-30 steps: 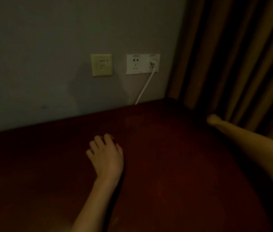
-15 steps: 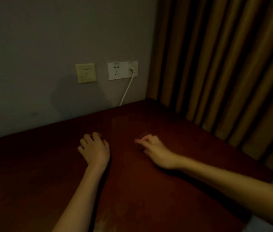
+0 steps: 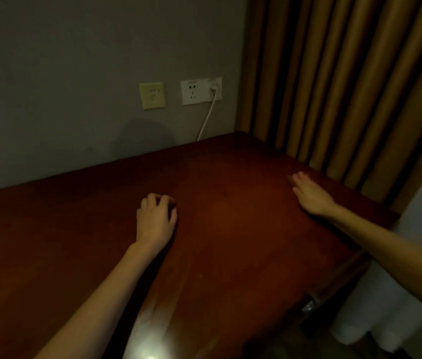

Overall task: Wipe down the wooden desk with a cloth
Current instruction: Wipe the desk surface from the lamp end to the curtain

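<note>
The dark red-brown wooden desk (image 3: 230, 229) fills the lower part of the view. My left hand (image 3: 156, 220) rests on its middle, fingers loosely bent with the tips on the wood. My right hand (image 3: 309, 194) lies flat with straight fingers on the desk near the right edge, close to the curtain. I see no cloth under or in either hand; the dim light hides fine detail.
A grey wall runs behind the desk with a yellowish plate (image 3: 152, 95) and a white socket (image 3: 201, 91), from which a white cable (image 3: 206, 120) drops behind the desk. Tan curtains (image 3: 347, 86) hang along the right edge. White fabric (image 3: 399, 320) lies beyond the desk's right corner.
My right hand has slid from the middle of the desk out to the right, toward the curtain. My left hand has stayed in place.
</note>
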`<state>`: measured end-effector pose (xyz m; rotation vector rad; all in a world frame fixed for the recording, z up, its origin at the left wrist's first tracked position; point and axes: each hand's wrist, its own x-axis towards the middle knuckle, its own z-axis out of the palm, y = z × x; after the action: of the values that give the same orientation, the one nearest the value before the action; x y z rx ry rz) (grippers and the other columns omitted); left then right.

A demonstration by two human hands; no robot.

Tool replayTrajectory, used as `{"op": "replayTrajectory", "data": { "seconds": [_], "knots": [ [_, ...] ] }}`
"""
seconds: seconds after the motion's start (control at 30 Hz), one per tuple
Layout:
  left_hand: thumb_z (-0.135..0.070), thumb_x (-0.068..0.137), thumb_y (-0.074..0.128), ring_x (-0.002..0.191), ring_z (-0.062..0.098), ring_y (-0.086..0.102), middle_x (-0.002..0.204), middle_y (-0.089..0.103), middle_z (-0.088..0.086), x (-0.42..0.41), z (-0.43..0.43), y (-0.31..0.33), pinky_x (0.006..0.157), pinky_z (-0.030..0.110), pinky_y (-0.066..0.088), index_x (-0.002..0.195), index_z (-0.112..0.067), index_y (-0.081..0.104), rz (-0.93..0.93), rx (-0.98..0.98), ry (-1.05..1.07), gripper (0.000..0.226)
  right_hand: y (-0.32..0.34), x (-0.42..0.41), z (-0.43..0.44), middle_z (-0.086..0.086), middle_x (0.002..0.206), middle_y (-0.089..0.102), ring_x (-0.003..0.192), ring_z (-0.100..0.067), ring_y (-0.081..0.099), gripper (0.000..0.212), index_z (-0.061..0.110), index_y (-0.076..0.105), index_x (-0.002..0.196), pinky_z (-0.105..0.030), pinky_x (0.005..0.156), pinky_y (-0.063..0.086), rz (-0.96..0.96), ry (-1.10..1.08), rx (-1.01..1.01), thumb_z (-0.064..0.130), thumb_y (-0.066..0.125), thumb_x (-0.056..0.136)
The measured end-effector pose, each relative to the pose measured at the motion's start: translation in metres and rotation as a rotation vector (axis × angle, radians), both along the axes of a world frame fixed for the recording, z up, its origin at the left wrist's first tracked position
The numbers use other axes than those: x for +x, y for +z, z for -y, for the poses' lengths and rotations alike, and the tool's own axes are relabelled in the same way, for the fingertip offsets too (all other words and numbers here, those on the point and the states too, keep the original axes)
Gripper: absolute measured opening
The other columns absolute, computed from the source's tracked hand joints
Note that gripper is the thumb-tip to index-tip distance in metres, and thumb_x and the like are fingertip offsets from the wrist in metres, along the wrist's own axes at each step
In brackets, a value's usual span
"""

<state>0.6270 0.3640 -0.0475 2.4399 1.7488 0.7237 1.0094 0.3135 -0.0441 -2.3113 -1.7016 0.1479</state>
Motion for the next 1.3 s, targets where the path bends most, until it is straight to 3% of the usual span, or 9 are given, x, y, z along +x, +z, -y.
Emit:
{"op": "replayTrajectory", "data": {
  "seconds": [0.3, 0.4, 0.67, 0.77, 0.9, 1.0, 1.07, 1.2, 1.3],
  "knots": [
    [-0.015, 0.092, 0.052, 0.107, 0.03, 0.049, 0.115, 0.054, 0.012, 0.008, 0.038, 0.0, 0.086, 0.042, 0.041, 0.113, -0.016, 0.06, 0.01, 0.077, -0.041, 0.023, -0.011, -0.234, 0.142, 0.001, 0.159, 0.007, 0.146, -0.009, 0.002, 0.05, 0.018, 0.016, 0.15, -0.02, 0.116, -0.004, -0.028, 0.939, 0.086, 0.025, 0.028, 0.102],
    [-0.016, 0.093, 0.053, 0.107, 0.027, 0.051, 0.114, 0.055, 0.01, 0.007, 0.039, 0.0, 0.087, 0.04, 0.044, 0.113, -0.017, 0.061, 0.011, 0.088, -0.038, 0.022, -0.01, -0.171, 0.145, 0.006, 0.157, 0.012, 0.145, -0.005, 0.009, 0.047, 0.021, 0.022, 0.148, -0.018, 0.116, 0.004, -0.102, 0.8, 0.105, 0.028, 0.024, 0.102],
    [-0.014, 0.093, 0.053, 0.109, 0.028, 0.052, 0.115, 0.056, 0.012, 0.011, 0.041, 0.002, 0.088, 0.041, 0.045, 0.115, -0.014, 0.061, 0.007, 0.095, -0.039, 0.023, 0.0, 0.076, 0.104, -0.014, 0.158, 0.009, 0.146, -0.023, 0.01, 0.047, 0.005, 0.016, 0.149, -0.026, 0.115, 0.007, -0.126, -0.172, 0.051, 0.013, 0.028, 0.103],
    [-0.014, 0.093, 0.053, 0.107, 0.028, 0.052, 0.113, 0.056, 0.012, 0.012, 0.042, 0.003, 0.087, 0.041, 0.046, 0.113, -0.014, 0.062, 0.018, 0.092, -0.046, 0.022, 0.0, 0.049, 0.111, -0.012, 0.158, 0.014, 0.145, -0.022, 0.015, 0.046, 0.008, 0.022, 0.148, -0.026, 0.114, 0.01, -0.089, -0.18, 0.1, 0.013, 0.031, 0.103],
    [-0.013, 0.093, 0.052, 0.107, 0.03, 0.052, 0.113, 0.056, 0.013, 0.013, 0.043, 0.005, 0.086, 0.042, 0.046, 0.113, -0.013, 0.062, 0.017, 0.088, -0.046, 0.022, -0.014, -0.062, 0.143, -0.006, 0.156, 0.022, 0.144, -0.017, 0.019, 0.044, 0.014, 0.032, 0.145, -0.012, 0.11, 0.002, 0.0, 0.235, 0.189, 0.017, 0.035, 0.101],
    [-0.012, 0.093, 0.052, 0.108, 0.031, 0.052, 0.114, 0.056, 0.014, 0.012, 0.046, 0.007, 0.086, 0.043, 0.047, 0.113, -0.012, 0.062, 0.011, 0.08, -0.05, 0.022, -0.01, -0.13, 0.175, -0.006, 0.141, 0.037, 0.127, -0.02, 0.032, 0.043, 0.021, 0.042, 0.141, -0.026, 0.101, 0.024, 0.156, 0.481, 0.282, 0.025, 0.04, 0.098],
    [-0.012, 0.093, 0.052, 0.109, 0.031, 0.052, 0.115, 0.056, 0.014, 0.01, 0.048, 0.006, 0.086, 0.043, 0.047, 0.113, -0.012, 0.062, 0.014, 0.073, -0.049, 0.022, -0.002, -0.134, 0.178, 0.0, 0.119, 0.04, 0.105, -0.016, 0.036, 0.039, 0.028, 0.045, 0.137, -0.028, 0.083, 0.027, 0.171, 0.47, 0.285, 0.025, 0.043, 0.098],
    [-0.011, 0.093, 0.053, 0.11, 0.032, 0.051, 0.117, 0.056, 0.015, 0.008, 0.049, 0.006, 0.087, 0.043, 0.047, 0.114, -0.011, 0.062, 0.004, 0.064, -0.054, 0.023, 0.006, -0.101, 0.161, 0.0, 0.12, 0.049, 0.107, -0.015, 0.047, 0.028, 0.018, 0.044, 0.121, -0.024, 0.083, 0.034, -0.128, 0.265, 0.256, 0.02, 0.053, 0.095],
    [-0.01, 0.093, 0.052, 0.109, 0.033, 0.051, 0.116, 0.056, 0.015, 0.01, 0.047, 0.007, 0.086, 0.044, 0.046, 0.115, -0.01, 0.062, -0.006, 0.052, -0.049, 0.024, -0.002, -0.025, 0.137, -0.008, 0.116, 0.053, 0.107, -0.024, 0.049, 0.02, 0.015, 0.052, 0.11, -0.033, 0.086, 0.039, -0.077, 0.037, 0.25, 0.02, 0.056, 0.092]
  ]
}}
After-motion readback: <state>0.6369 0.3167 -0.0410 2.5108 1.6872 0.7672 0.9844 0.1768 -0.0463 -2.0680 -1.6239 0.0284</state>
